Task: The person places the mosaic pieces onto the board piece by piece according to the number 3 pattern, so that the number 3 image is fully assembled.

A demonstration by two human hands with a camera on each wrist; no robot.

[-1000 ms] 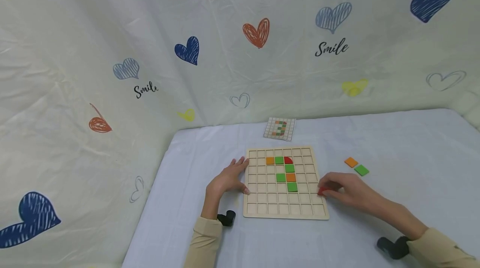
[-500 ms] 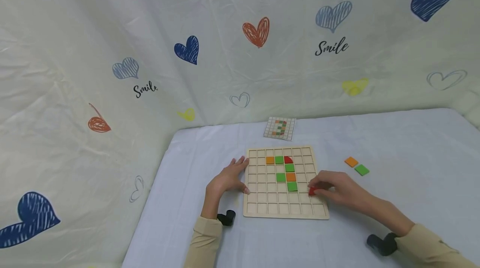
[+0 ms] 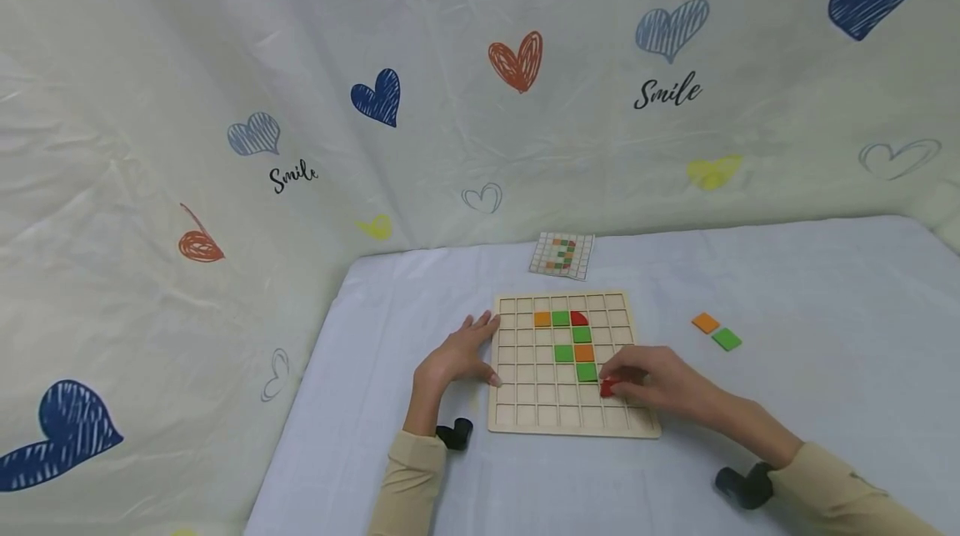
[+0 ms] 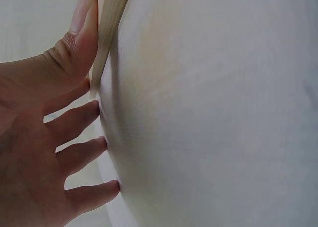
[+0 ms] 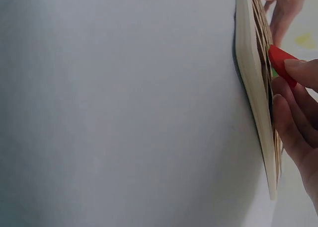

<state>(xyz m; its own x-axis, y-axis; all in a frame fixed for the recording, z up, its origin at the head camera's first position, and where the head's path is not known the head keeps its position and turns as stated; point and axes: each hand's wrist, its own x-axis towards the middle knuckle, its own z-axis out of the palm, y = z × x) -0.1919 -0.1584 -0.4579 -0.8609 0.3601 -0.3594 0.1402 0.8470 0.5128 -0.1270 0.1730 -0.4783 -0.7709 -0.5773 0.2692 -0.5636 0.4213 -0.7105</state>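
A wooden grid board [image 3: 536, 418] lies on the white-covered table, with orange, green and red tiles set in several of its squares. My right hand [image 3: 667, 379] pinches a red tile [image 3: 607, 387] between thumb and fingers, close over the board just right of the lowest green tile [image 3: 587, 372]. In the right wrist view the red tile [image 5: 281, 63] shows a curved side, tilted at the board's surface. My left hand [image 3: 456, 357] rests at the board's left edge with fingers spread; the left wrist view shows its thumb [image 4: 82, 28] against the board's side.
A card [image 3: 562, 256] printed with a coloured grid pattern lies behind the board. To the right of the board are a loose orange tile [image 3: 705, 323] and a loose green tile [image 3: 727, 339]. A cloth with printed hearts hangs behind the table.
My right hand has moved left with the red tile, from the board's right edge in over its squares. My left hand has stayed at the left edge.
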